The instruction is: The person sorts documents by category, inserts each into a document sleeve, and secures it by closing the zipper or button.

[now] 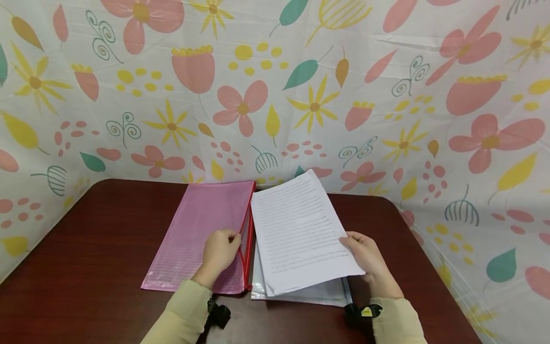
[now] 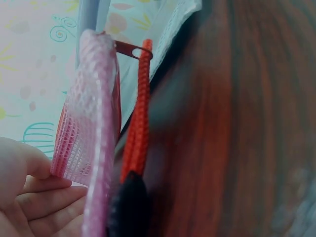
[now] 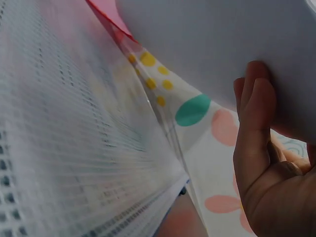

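Observation:
A pink mesh zip pouch (image 1: 204, 210) lies on the left half of the table, its red-zipped side facing right. My left hand (image 1: 221, 253) pinches the pouch's edge by the red zipper, and the side gapes there. In the left wrist view the edge sits between thumb and fingers, near the zipper's red cord pull (image 2: 143, 94). My right hand (image 1: 371, 262) holds written paper sheets (image 1: 298, 229) by their right edge, thumb on top and fingers beneath. The sheets are tilted over a whitish mesh pouch (image 1: 320, 294), hiding most of it.
The dark reddish-brown table (image 1: 77, 267) has rounded far corners. A white curtain with flowers and leaves (image 1: 275, 95) hangs directly behind it and along both sides. Black straps with small devices (image 1: 219, 314) are worn at both wrists.

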A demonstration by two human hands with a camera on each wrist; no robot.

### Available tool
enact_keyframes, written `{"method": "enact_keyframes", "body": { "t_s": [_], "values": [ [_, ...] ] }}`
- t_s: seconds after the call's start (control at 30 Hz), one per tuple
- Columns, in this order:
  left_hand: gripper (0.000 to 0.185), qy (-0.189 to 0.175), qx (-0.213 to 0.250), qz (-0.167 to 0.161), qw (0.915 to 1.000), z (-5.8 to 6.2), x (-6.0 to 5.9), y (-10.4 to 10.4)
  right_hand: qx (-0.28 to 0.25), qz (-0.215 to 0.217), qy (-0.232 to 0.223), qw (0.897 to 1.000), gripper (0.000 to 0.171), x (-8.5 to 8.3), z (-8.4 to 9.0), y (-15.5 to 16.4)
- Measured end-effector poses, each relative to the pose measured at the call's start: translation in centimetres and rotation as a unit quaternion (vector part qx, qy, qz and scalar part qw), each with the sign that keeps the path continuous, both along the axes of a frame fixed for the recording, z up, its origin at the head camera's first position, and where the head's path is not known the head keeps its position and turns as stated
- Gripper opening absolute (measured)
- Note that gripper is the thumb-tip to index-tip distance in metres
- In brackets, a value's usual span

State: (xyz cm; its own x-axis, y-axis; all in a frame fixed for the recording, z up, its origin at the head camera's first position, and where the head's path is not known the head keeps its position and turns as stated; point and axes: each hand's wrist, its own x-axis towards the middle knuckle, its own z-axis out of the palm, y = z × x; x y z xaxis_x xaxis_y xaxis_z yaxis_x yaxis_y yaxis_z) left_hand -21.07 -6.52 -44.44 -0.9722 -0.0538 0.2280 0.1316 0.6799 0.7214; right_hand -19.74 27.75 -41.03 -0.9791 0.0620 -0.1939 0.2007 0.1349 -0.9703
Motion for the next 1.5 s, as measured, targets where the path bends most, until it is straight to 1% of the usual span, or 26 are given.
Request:
{"method": "enact_keyframes", "body": {
  "t_s": [0.13,0.3,0.43,0.53,0.73,0.87,1.0,1.1,1.23,1.5],
  "values": [
    [0.018,0.001,-0.004,-0.001,1.0,-0.1,0.0,0.1,0.001,-0.003,0.003,1.0,0.037,0.1,-0.2,-0.4],
    [0.018,0.007,-0.008,0.001,0.9999,0.0,0.0,0.1,0.004,-0.018,0.001,1.0,0.038,0.0,-0.3,-1.1],
    [0.017,0.002,-0.011,-0.004,0.9999,0.2,0.0,0.1,0.017,-0.035,0.0,0.999,0.035,-0.1,-0.5,-1.9],
    [0.017,0.0,-0.014,-0.009,0.9999,0.3,0.0,0.1,0.031,-0.052,0.007,0.998,0.032,-0.2,-0.7,-2.6],
    [0.017,0.012,-0.032,-0.015,0.9993,0.5,-0.1,0.0,0.043,-0.08,0.035,0.995,0.027,-0.3,-1.0,-3.9],
    [0.015,0.012,-0.046,-0.018,0.9987,0.6,-0.1,0.0,0.034,-0.082,0.045,0.995,0.027,-0.2,-1.2,-4.5],
    [0.014,0.005,-0.056,-0.016,0.9983,0.6,0.1,0.0,0.026,-0.078,0.045,0.996,0.028,0.1,-1.2,-5.1],
    [0.014,0.0,-0.062,-0.012,0.998,0.6,0.1,0.1,0.018,-0.076,0.048,0.996,0.027,0.3,-1.0,-5.5],
    [0.015,-0.005,-0.065,-0.011,0.9978,0.6,0.1,0.2,-0.009,-0.076,0.047,0.996,0.028,0.6,-0.8,-5.9],
    [0.014,0.002,-0.066,-0.017,0.9977,0.5,0.2,0.1,-0.102,-0.079,0.009,0.992,0.037,0.9,-0.9,-6.4]
  ]
}}
